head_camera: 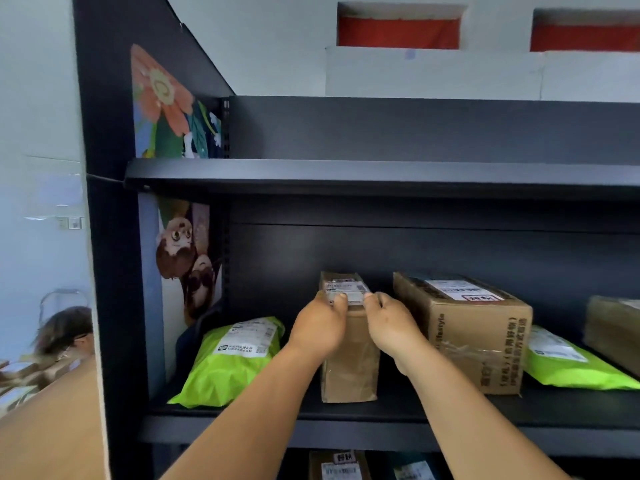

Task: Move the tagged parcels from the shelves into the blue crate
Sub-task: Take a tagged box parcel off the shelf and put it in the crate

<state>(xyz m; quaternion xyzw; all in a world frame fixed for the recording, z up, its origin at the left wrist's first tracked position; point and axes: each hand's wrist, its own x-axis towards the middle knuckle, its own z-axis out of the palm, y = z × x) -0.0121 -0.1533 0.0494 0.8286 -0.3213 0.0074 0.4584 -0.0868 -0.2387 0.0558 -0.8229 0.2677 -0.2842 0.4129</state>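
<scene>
Both of the person's hands are on the narrow upright brown cardboard parcel with a white label on top (348, 344), which stands on the middle dark metal shelf (346, 415). The left hand (318, 329) pinches its top left edge, thumb over the label; the right hand (389, 327) does the same on the top right edge, so each grip is clamped on the box. It looks like the pick-up step: the parcel seems to sit flat on the shelf, not yet lifted.

The next move, I'd judge, calls for drawing the box straight out toward the person, keeping it from tipping. The blue crate is nowhere in view, so a turn away from the shelf will be needed.

Just left of the grip lies a lime-green plastic mailer bag (232, 358); just right of it stands a larger brown carton with black printing (467, 327), then another green mailer (568, 362) and a further brown box (613, 327) at the frame's edge. More parcels show on the shelf below the grip. The shelf's end panel carries cartoon posters (183, 258); pale walls stand behind.
</scene>
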